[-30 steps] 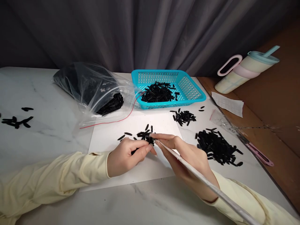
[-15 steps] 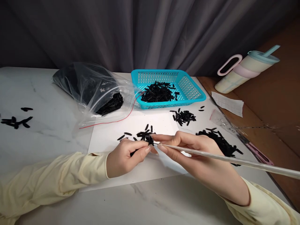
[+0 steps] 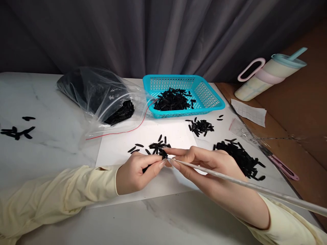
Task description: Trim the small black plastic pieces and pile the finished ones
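My left hand [image 3: 135, 172] is closed in a pinch on small, thin black slivers [image 3: 163, 153], whose material I cannot make out. My right hand [image 3: 213, 160] grips a long, pale rod [image 3: 255, 186] near its narrow end. The rod's dark thin tip reaches the slivers at my left fingertips; whether it touches them is too small to tell. Both hands are over a white paper sheet [image 3: 112, 190]. Loose black slivers [image 3: 154, 146] lie on the sheet just beyond my fingers.
Behind the sheet stand a blue basket [image 3: 214, 102] holding black slivers and a clear plastic bag [image 3: 89, 92] with a red edge. Heaps of slivers [image 3: 237, 158] lie at right, near pink-handled scissors [image 3: 283, 168]. A tumbler [image 3: 267, 78] stands at back right.
The rod's far end has swung down toward me, and my right hand has dropped slightly with it. My left hand keeps nearly the same place and pinch.
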{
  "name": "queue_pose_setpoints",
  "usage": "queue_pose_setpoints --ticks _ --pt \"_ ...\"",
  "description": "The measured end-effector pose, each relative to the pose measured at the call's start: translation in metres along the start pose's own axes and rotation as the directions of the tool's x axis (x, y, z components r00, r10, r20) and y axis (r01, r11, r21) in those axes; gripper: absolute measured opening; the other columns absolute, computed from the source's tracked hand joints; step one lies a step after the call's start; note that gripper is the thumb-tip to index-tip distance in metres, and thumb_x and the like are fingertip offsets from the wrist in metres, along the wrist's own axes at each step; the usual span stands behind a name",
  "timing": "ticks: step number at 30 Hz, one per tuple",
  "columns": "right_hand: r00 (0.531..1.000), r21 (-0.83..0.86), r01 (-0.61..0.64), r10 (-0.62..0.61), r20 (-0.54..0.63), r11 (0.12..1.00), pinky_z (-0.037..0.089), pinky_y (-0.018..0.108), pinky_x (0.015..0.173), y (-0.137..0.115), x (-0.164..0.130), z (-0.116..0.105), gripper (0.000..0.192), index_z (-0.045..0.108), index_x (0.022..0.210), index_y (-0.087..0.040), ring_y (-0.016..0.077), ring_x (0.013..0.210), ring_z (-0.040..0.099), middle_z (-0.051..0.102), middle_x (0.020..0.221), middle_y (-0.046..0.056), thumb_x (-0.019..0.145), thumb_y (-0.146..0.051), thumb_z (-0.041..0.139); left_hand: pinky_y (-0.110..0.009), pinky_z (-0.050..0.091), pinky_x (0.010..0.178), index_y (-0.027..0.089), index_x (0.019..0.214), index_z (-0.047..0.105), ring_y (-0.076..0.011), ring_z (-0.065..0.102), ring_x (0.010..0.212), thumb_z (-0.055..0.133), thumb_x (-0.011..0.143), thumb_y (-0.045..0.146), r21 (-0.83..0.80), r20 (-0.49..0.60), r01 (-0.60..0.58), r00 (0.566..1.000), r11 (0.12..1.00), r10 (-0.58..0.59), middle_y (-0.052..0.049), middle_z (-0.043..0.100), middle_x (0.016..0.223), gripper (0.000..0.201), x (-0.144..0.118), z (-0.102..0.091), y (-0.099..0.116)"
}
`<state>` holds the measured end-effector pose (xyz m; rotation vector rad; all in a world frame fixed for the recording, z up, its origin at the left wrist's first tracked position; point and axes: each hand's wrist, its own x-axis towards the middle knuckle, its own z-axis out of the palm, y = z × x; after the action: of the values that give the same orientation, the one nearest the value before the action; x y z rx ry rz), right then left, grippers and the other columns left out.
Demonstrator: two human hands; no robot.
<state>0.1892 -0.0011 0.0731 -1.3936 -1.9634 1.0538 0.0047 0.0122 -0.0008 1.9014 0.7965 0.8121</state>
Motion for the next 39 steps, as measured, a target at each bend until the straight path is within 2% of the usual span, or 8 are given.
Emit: queue_pose_setpoints --ticks 8,10,13,16,19,23,30,39 --pt "0.999 -0.04 0.012 -0.013 -0.041 0.999 0.051 0.017 0.049 0.001 -0.005 0.006 0.018 0.059 0.067 -0.02 0.0188 0.084 0.069 0.072 0.096 0.003 0.084 -0.018 0.054 -0.02 0.023 0.042 0.018 0.059 0.034 -0.0049 0.024 0.043 0.04 0.087 0.014 0.081 -0.041 -0.05 0.998 0.995 0.054 0.007 0.023 0.05 0.029 0.001 0.0 0.002" --pt "0.99 -0.121 0.089 -0.1 -0.094 0.989 0.051 0.017 0.05 0.004 -0.008 0.01 0.015 0.062 0.073 -0.02 0.0163 0.074 0.07 0.072 0.094 0.003 0.084 -0.015 0.054 -0.018 0.024 0.042 0.018 0.059 0.036 -0.0046 0.025 0.043 0.041 0.086 0.012 0.109 -0.066 -0.064 0.995 0.992 0.071 0.007 0.025 0.05 0.028 0.001 0.001 0.003" --pt "0.955 -0.234 0.2 -0.243 -0.172 0.951 0.053 0.017 0.054 0.01 -0.014 0.019 0.017 0.063 0.097 -0.019 0.0108 0.054 0.065 0.073 0.082 0.002 0.084 -0.012 0.053 -0.018 0.025 0.042 0.017 0.059 0.038 -0.0043 0.026 0.043 0.041 0.086 0.011 0.152 -0.11 -0.089 0.988 0.984 0.107 0.007 0.026 0.051 0.027 0.001 0.003 0.004" --pt "0.923 -0.294 0.27 -0.334 -0.194 0.917 0.055 0.018 0.058 0.018 -0.019 0.029 0.029 0.056 0.114 -0.017 0.0122 0.062 0.066 0.071 0.084 0.003 0.086 -0.012 0.052 -0.017 0.025 0.042 0.017 0.059 0.038 -0.0043 0.025 0.044 0.041 0.085 0.01 0.2 -0.153 -0.092 0.98 0.975 0.124 0.007 0.025 0.051 0.027 0.001 0.007 0.005" --pt "0.883 -0.376 0.315 -0.415 -0.22 0.871 0.057 0.021 0.066 0.024 -0.02 0.037 0.032 0.052 0.118 -0.018 0.0156 0.077 0.068 0.069 0.1 0.006 0.088 -0.01 0.049 -0.017 0.024 0.042 0.017 0.058 0.037 -0.0045 0.024 0.044 0.042 0.085 0.01 0.228 -0.185 -0.037 0.979 0.973 0.08 0.008 0.024 0.05 0.028 0.003 0.009 0.007" --pt "0.868 -0.415 0.338 -0.45 -0.209 0.845 0.056 0.027 0.078 0.026 -0.017 0.043 0.024 0.053 0.112 -0.013 0.0205 0.098 0.064 0.063 0.116 0.013 0.09 -0.01 0.043 -0.018 0.023 0.042 0.017 0.055 0.034 -0.0048 0.023 0.044 0.041 0.085 0.012 0.239 -0.195 0.022 0.98 0.971 0.026 0.007 0.023 0.049 0.03 0.005 0.011 0.007" --pt "0.876 -0.417 0.338 -0.444 -0.189 0.844 0.056 0.028 0.08 0.027 -0.013 0.044 0.019 0.054 0.092 -0.013 0.0215 0.099 0.064 0.064 0.112 0.018 0.093 -0.012 0.035 -0.018 0.023 0.043 0.017 0.055 0.032 -0.0042 0.024 0.043 0.041 0.084 0.012 0.26 -0.183 0.045 0.983 0.964 0.003 0.008 0.024 0.049 0.031 0.006 0.01 0.004" --pt "0.774 -0.505 0.47 -0.613 -0.158 0.724 0.057 0.032 0.08 0.036 -0.006 0.046 0.018 0.052 0.094 -0.01 0.0231 0.095 0.066 0.064 0.109 0.023 0.089 -0.002 0.037 -0.018 0.022 0.043 0.017 0.055 0.033 -0.0043 0.023 0.044 0.039 0.085 0.016 0.161 -0.135 0.113 0.987 0.98 -0.092 0.007 0.022 0.049 0.031 0.007 0.006 0.004"
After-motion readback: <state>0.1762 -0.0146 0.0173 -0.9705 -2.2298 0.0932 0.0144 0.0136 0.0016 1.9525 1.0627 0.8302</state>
